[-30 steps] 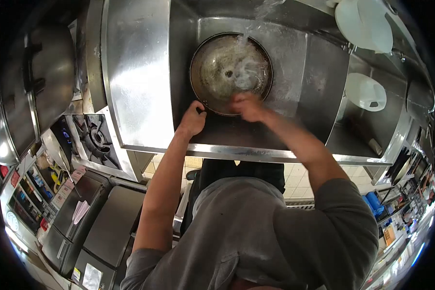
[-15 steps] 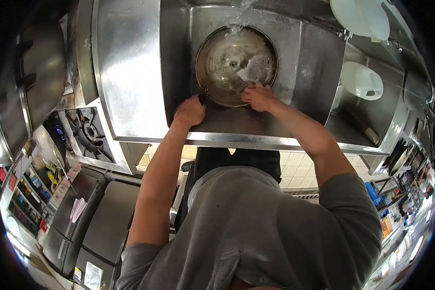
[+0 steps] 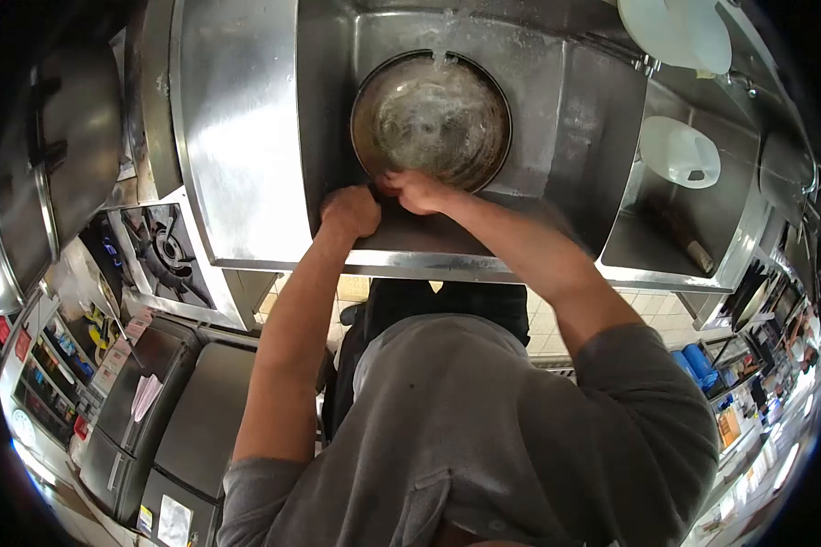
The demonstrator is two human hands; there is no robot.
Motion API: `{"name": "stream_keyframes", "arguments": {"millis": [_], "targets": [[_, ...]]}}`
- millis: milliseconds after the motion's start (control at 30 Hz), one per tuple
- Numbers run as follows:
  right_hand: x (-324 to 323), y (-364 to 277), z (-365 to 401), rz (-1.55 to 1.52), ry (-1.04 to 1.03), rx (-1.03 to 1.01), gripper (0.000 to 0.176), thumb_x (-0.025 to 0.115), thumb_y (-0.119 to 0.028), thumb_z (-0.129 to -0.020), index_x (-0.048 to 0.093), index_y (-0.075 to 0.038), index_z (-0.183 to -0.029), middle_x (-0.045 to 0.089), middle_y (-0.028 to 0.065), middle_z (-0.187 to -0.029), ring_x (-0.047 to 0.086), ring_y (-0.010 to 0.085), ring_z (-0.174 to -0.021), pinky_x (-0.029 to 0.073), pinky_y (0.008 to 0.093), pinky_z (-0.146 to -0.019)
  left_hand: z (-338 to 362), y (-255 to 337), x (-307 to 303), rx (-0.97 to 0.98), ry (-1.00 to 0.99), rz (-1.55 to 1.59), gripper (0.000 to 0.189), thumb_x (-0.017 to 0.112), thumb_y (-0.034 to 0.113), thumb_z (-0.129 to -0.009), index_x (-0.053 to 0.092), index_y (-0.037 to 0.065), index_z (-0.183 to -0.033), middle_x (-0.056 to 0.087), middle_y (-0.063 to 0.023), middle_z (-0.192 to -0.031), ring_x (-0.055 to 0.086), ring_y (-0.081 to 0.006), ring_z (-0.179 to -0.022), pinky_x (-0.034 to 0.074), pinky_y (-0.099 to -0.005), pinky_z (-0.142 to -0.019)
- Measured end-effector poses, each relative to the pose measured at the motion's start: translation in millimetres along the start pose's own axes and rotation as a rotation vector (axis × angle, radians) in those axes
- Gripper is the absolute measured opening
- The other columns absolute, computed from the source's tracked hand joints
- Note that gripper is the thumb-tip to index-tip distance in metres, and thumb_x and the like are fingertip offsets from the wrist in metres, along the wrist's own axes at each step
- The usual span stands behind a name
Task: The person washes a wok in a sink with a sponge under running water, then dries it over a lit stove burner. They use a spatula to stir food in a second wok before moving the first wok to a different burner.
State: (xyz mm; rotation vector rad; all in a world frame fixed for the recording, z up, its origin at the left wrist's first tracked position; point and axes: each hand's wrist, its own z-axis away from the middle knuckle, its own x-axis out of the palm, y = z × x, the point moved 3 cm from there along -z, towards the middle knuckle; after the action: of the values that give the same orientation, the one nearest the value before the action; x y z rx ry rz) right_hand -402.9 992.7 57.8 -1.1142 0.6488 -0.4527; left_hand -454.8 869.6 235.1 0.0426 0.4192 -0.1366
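Compared with half a second ago, the right hand (image 3: 417, 192) is now working over at the near left part of the rim, close beside the left hand (image 3: 350, 211), instead of reaching in at the near right. The pan (image 3: 368, 129) is sitting slightly farther left in the sink (image 3: 529, 109), and the pale splash near its right side is no longer showing. The left hand is closing in a fist around the pan's short dark handle, most of it hidden by the fingers. The right hand is curling its fingers at the rim; they are blurred, so I cannot tell whether they are gripping anything. The pan is lying open side up on the sink floor, its brownish, worn inside glistening with rippling water (image 3: 440, 60), which is entering at the far rim.
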Motion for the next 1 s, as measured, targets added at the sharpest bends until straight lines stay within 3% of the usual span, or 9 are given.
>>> {"name": "stream_keyframes", "arguments": {"millis": [133, 167, 300, 400, 467, 600, 733, 800, 1000], "targets": [[-51.6, 25.6, 67.8, 0.647, -0.389, -0.011, 0.033, 0.054, -0.021, -0.093, 0.067, -0.024, -0.123, 0.054, 0.0077, -0.138, 0.053, 0.0311, -0.125, 0.043, 0.0567, -0.099, -1.9, -4.0, 3.1, -0.009, -0.067, -0.051, 0.044, 0.055, 0.036, -0.094, 0.069, 0.002, -0.117, 0.067, -0.0226, -0.122, 0.064, -0.0365, -0.115, 0.053, -0.046, -0.098], [-110.2, -11.0, 94.5, 0.525, -0.382, 0.249, 0.034, 0.054, -0.024, -0.093, 0.067, -0.03, -0.124, 0.056, 0.0062, -0.137, 0.053, 0.0302, -0.126, 0.044, 0.0572, -0.099, -1.5, -2.0, -2.7, 0.007, -0.048, -0.031, 0.042, 0.055, 0.036, -0.094, 0.071, 0.002, -0.114, 0.068, -0.0222, -0.121, 0.065, -0.0363, -0.114, 0.054, -0.0458, -0.096], [-53.7, -10.5, 57.0, 0.667, -0.202, 0.1, 0.034, 0.052, -0.018, -0.092, 0.067, -0.025, -0.121, 0.059, 0.0063, -0.134, 0.057, 0.0309, -0.122, 0.051, 0.0528, -0.093, -9.0, -2.5, 0.4, 0.043, 0.072, 0.01, 0.042, 0.056, 0.036, -0.094, 0.072, 0.002, -0.112, 0.068, -0.0213, -0.12, 0.066, -0.0356, -0.113, 0.054, -0.0453, -0.095], [-54.9, -55.3, 14.1, 0.42, -0.221, 0.347, 0.034, 0.054, -0.015, -0.09, 0.066, -0.02, -0.121, 0.058, 0.0059, -0.135, 0.057, 0.0292, -0.123, 0.053, 0.0461, -0.094, -16.5, -10.4, 14.3, 0.009, -0.068, -0.1, 0.045, 0.056, 0.038, -0.094, 0.07, 0.001, -0.116, 0.068, -0.0202, -0.121, 0.065, -0.0344, -0.115, 0.054, -0.0445, -0.097], [-79.7, -62.2, 50.1, 0.541, -0.234, 0.094, 0.031, 0.056, -0.015, -0.088, 0.066, -0.014, -0.117, 0.058, 0.0061, -0.134, 0.058, 0.0281, -0.121, 0.053, 0.0424, -0.094, -15.9, -7.3, 9.9, 0.041, -0.04, -0.07, 0.045, 0.057, 0.038, -0.095, 0.069, 0.001, -0.117, 0.067, -0.0199, -0.123, 0.065, -0.0341, -0.115, 0.053, -0.0451, -0.097], [-10.0, 205.8, 90.2, 0.356, -0.431, 0.006, 0.034, 0.054, -0.012, -0.087, 0.066, -0.017, -0.118, 0.063, 0.0059, -0.126, 0.059, 0.0285, -0.117, 0.053, 0.0439, -0.093, -7.8, -2.4, 3.8, 0.018, -0.019, -0.029, 0.043, 0.057, 0.037, -0.094, 0.07, 0.001, -0.114, 0.068, -0.0191, -0.122, 0.066, -0.0337, -0.113, 0.054, -0.0451, -0.095], [-61.3, -59.6, 31.7, 0.547, -0.089, 0.049, 0.04, 0.054, -0.011, -0.084, 0.065, -0.019, -0.122, 0.068, 0.0073, -0.113, 0.06, 0.0262, -0.117, 0.052, 0.0464, -0.093, -17.3, -6.3, 3.7, 0.008, -0.012, -0.051, 0.039, 0.056, 0.033, -0.094, 0.072, 0.003, -0.112, 0.069, -0.0184, -0.121, 0.066, -0.0331, -0.113, 0.053, -0.0442, -0.096], [-57.5, -59.3, 8.1, 0.396, -0.195, 0.2, 0.033, 0.049, -0.023, -0.096, 0.061, -0.021, -0.127, 0.057, 0.0042, -0.136, 0.056, 0.0287, -0.121, 0.049, 0.0479, -0.094, -18.8, -10.8, 16.4, -0.007, -0.039, -0.085, 0.037, 0.055, 0.031, -0.094, 0.072, 0.003, -0.113, 0.069, -0.0185, -0.121, 0.066, -0.033, -0.114, 0.053, -0.0439, -0.097], [-82.0, 55.7, 105.6, 0.486, -0.277, 0.122, 0.042, 0.059, -0.022, -0.089, 0.062, -0.025, -0.131, 0.056, -0.0053, -0.139, 0.058, 0.0273, -0.116, 0.047, 0.0513, -0.096, -9.9, -3.4, 4.1, 0.033, -0.054, -0.047, 0.045, 0.054, 0.037, -0.096, 0.067, 0.0, -0.119, 0.068, -0.0204, -0.121, 0.064, -0.0339, -0.116, 0.052, -0.0458, -0.098]]}}
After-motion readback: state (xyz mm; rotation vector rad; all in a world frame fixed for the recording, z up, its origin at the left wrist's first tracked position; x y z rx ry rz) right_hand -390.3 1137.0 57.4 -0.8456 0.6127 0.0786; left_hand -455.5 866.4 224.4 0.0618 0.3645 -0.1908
